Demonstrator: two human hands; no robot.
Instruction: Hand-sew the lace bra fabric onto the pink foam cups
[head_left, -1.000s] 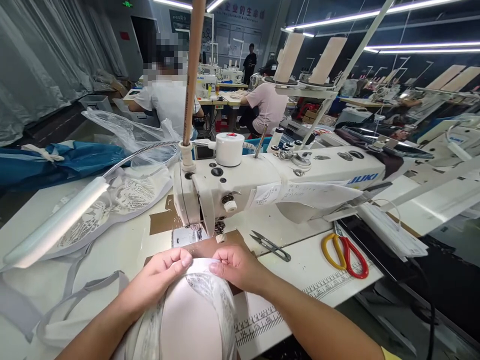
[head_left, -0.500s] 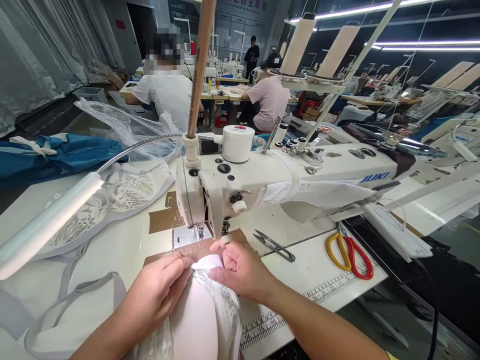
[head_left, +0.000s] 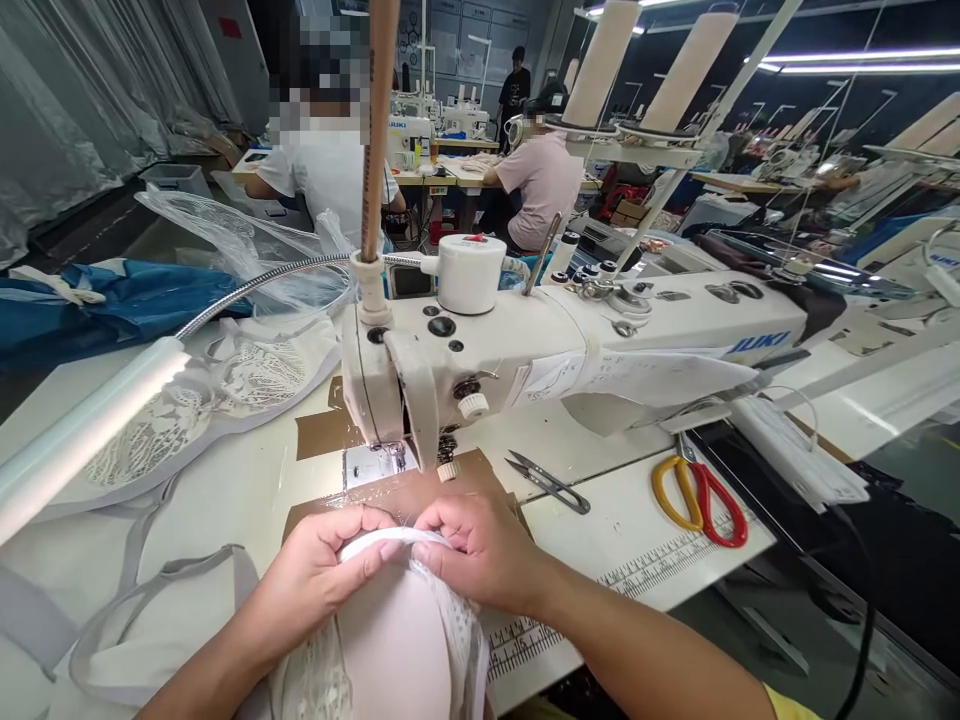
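My left hand [head_left: 324, 572] and my right hand [head_left: 474, 548] pinch the top edge of a white padded bra cup with lace trim [head_left: 394, 640], thumbs nearly touching. The cup lies at the table's near edge, just in front of the white Juki sewing machine [head_left: 525, 350]. The machine's needle plate [head_left: 371, 465] is a short way beyond my fingers, with brown tape patches around it.
Thread snips [head_left: 546, 482] and red-and-yellow scissors [head_left: 701, 500] lie right of my hands, near a printed ruler strip [head_left: 645, 575]. Lace bra pieces [head_left: 195, 420] and a gooseneck lamp [head_left: 82, 430] are at left. Thread cones [head_left: 600, 65] stand behind. Other people sit at machines farther back.
Both hands have drawn slightly back toward me with the cup, and the fingers have shifted along its top edge, now folding it over between the thumbs.
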